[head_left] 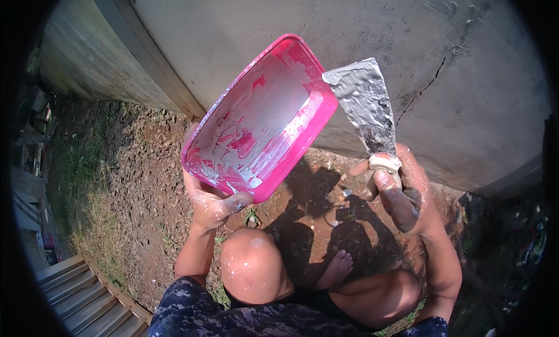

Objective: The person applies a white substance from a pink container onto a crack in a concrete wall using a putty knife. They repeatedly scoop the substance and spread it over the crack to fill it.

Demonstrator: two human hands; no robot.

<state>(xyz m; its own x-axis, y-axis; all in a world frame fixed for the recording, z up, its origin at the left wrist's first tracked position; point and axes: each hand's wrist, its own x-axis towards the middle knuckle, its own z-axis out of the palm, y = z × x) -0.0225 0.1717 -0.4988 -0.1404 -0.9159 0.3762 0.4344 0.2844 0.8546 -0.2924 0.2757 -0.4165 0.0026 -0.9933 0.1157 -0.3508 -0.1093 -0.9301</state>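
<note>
At the far left edge, a strip of grass [81,180] runs along bare reddish soil [145,180], and ribbed grey metal sheeting [81,296] lies at the near left corner.

The left hand [212,206], speckled with white filler, is closed around the near corner of a pink plastic tray [265,113], thumb over the rim and fingers underneath. The tray is tilted, its open side facing the camera, and its inside is smeared with a thin coat of white filler, with pink showing through in streaks near the bottom. Its far corner sits just in front of the grey concrete wall [349,34], which fills the far part of the view.

Below the tray, near the person, a bare knee [253,270] dotted with white spots is bent up, and a bare foot [338,267] rests on the shaded soil to its right. Camouflage-patterned shorts [192,314] show at the near edge.

To the right of the tray, the right hand [402,191] is wrapped tightly around the handle of a wide putty knife [364,104], the thumb pressing along the grip. The blade points up and far, coated in grey-white filler, and its left corner touches or nearly touches the tray's right rim. A crack [431,81] runs through the wall just right of the blade.
</note>
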